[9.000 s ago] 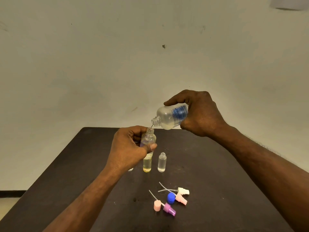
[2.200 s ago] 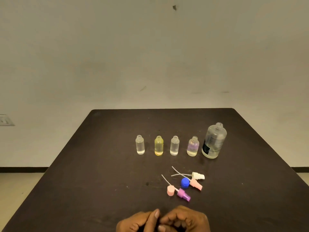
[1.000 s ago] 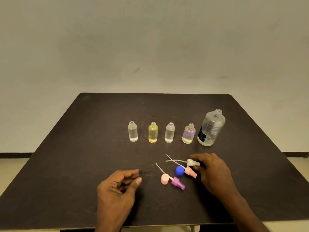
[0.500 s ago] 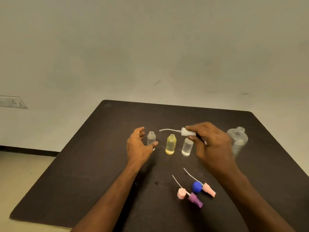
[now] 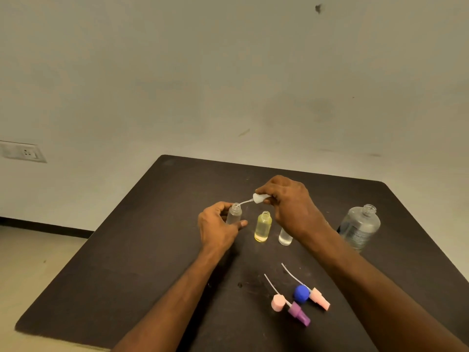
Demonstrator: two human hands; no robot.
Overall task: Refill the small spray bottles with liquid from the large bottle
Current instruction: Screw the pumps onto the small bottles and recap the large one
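My left hand (image 5: pixel 217 229) grips a small clear spray bottle (image 5: pixel 234 214) standing at the left end of the row. My right hand (image 5: pixel 291 207) pinches a white spray head (image 5: pixel 260 198) just right of it, and the head's thin tube curves down into the bottle's open neck. A yellow bottle (image 5: pixel 263 226) stands uncapped beside it. Another clear bottle (image 5: pixel 285 238) shows only its lower part under my right wrist. The large clear bottle (image 5: pixel 359 227) stands uncapped at the right. A fourth small bottle is hidden behind my right arm.
On the dark table (image 5: pixel 142 250), near the front, lie a pink cap (image 5: pixel 278 302), a purple spray head (image 5: pixel 299 313), a blue cap (image 5: pixel 301 293) and a pink spray head (image 5: pixel 320 299), two with thin tubes. A wall socket (image 5: pixel 24 151) is at the left.
My left hand has closed around the leftmost clear bottle. My right hand carried the white spray head left, and its tube tip now enters that bottle's neck.
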